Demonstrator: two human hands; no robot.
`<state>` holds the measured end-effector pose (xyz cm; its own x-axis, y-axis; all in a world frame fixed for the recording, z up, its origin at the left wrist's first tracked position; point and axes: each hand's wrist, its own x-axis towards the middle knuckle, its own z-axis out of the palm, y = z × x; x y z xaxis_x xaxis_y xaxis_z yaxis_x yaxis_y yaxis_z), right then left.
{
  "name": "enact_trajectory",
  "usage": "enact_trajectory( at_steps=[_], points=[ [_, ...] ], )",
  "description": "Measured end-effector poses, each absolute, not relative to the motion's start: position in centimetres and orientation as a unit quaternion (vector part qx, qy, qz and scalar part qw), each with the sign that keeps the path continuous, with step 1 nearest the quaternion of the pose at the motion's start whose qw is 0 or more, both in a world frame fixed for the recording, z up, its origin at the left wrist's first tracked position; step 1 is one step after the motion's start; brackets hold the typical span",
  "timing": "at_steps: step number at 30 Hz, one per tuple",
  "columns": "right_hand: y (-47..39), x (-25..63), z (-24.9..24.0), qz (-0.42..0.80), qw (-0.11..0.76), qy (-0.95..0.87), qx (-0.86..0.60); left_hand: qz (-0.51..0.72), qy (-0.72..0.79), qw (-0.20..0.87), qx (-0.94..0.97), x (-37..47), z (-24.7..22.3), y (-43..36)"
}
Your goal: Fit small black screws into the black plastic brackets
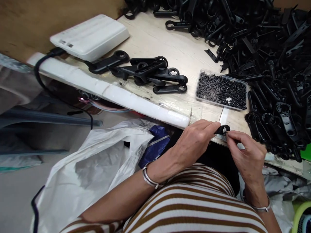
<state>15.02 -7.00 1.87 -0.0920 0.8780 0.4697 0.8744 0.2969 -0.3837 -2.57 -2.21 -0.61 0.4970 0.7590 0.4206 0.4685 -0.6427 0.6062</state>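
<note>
Near the table's front edge my left hand [198, 139] is closed around a black plastic part with a ring-shaped end [223, 130]; most of the part is hidden by my fingers. The thumb and forefinger of my right hand [249, 153] are pinched together at the ring end. Whatever sits between those fingertips is too small to make out. Just beyond my hands lies a clear shallow box [198, 95] holding many tiny black pieces and small metal-looking bits.
A large heap of black plastic parts [243, 42] covers the table's back and right. Several similar parts [150, 72] lie at left, beside a white power bank [89, 35] with a black cable [39, 72]. A white plastic bag [97, 161] is below the padded edge [136, 100].
</note>
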Motion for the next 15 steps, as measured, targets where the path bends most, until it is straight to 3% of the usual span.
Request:
enact_trajectory(
  at_steps=[9, 15],
  points=[
    [-6.5, 14.3, 2.2, -0.036, 0.288, -0.779, -0.557, 0.356, 0.359, 0.225, 0.833, -2.5, -0.5, -2.2],
    [-6.6, 13.5, 2.7, -0.065, 0.220, -0.806, -0.545, 0.364, 0.352, 0.230, 0.831, -2.5, -0.8, -2.2]
  ],
)
